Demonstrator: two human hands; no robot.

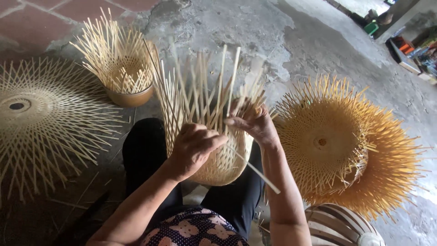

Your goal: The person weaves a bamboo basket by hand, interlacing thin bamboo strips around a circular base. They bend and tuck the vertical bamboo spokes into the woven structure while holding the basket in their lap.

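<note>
- Sitting on a cracked grey concrete floor (318, 41), a person held a half-woven bamboo basket (223, 164) at frame centre, between the knees.
- Left hand (195, 148) curled its fingers closed on the basket's wall.
- Right hand (255, 123) pinched upright bamboo strips (223, 77) between closed fingers.
- A flat woven disc (41, 123) lay at far left; a basket on a brown mould (120, 68) stood upper left.
- Stacked unfinished baskets (346, 146) lay at right; red tiles (41, 23) showed upper left.
</note>
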